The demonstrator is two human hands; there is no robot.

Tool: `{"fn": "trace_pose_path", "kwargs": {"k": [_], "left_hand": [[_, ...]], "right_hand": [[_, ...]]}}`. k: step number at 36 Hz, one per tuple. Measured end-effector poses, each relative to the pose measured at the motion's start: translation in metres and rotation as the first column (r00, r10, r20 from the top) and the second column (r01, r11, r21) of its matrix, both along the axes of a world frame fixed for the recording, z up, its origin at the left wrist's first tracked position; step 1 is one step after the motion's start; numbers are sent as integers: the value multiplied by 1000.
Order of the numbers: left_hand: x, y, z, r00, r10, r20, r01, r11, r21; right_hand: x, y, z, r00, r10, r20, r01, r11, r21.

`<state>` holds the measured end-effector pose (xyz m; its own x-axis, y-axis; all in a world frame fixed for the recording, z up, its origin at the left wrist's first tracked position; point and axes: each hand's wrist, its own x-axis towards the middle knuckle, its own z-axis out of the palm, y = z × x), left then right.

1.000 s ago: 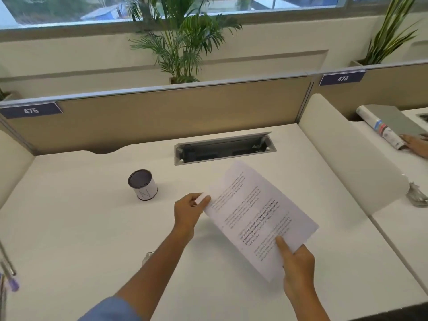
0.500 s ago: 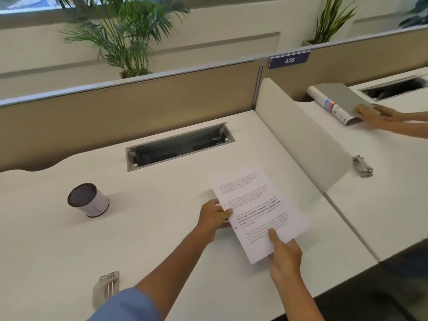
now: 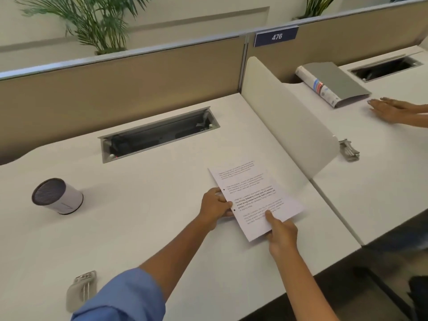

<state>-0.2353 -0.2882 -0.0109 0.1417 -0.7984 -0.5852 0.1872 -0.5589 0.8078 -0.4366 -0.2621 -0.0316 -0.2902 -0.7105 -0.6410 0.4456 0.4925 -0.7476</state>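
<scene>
A printed white paper sheet (image 3: 254, 195) is held just above the white desk (image 3: 143, 223), right of centre. My left hand (image 3: 214, 208) grips its left edge, fingers curled round it. My right hand (image 3: 281, 230) pinches its near right corner, thumb on top of the text. The sheet's far end points toward the white side divider (image 3: 289, 117).
A small grey-topped cylinder (image 3: 56, 195) stands at the left, a metal clip (image 3: 81, 289) lies near the front edge, and an open cable tray (image 3: 159, 134) is set in the desk. Beyond the divider, another person's hands (image 3: 389, 110) rest by a grey binder (image 3: 331, 83); a second clip (image 3: 349, 150) lies there.
The view has swung right and down. The sheet has come lower and closer to the desk, and my left hand slid along its left edge. The other person's hands let go of the binder.
</scene>
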Motion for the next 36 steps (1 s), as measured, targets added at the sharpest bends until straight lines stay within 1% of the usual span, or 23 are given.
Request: {"fn": "trace_pose_path", "kwargs": {"k": [5, 9, 16, 21, 24, 26, 28, 30, 33, 36], "left_hand": [[-3, -2, -5, 998, -1, 57, 1, 1000, 15], [1, -1, -4, 999, -2, 41, 1, 1000, 30], [13, 12, -5, 1000, -10, 25, 8, 998, 67], [27, 34, -8, 999, 42, -12, -40, 995, 86], [36, 55, -5, 998, 51, 23, -52, 997, 58], [43, 70, -3, 996, 59, 59, -61, 998, 34], [50, 85, -1, 991, 64, 116, -62, 998, -22], [60, 99, 1, 968, 67, 244, -36, 991, -128], [78, 120, 4, 901, 99, 423, 21, 962, -271], [103, 141, 5, 795, 85, 600, 142, 936, -321]], "right_hand": [[0, -2, -2, 1000, -16, 3, 16, 1000, 5], [-2, 3, 1, 1000, 11, -3, -12, 1000, -12], [-14, 32, 4, 981, 94, -172, -88, 995, 41], [-19, 59, 1, 966, 125, -228, -107, 990, 91], [-13, 73, 3, 947, 169, -273, -138, 982, 129], [-6, 82, 6, 929, 204, -309, -168, 976, 138], [4, 90, 9, 891, 256, -375, -221, 966, 134], [18, 97, 14, 837, 318, -444, -296, 948, 121], [41, 108, 21, 730, 402, -553, -427, 900, 91], [65, 114, 24, 586, 454, -671, -556, 828, 76]]}}
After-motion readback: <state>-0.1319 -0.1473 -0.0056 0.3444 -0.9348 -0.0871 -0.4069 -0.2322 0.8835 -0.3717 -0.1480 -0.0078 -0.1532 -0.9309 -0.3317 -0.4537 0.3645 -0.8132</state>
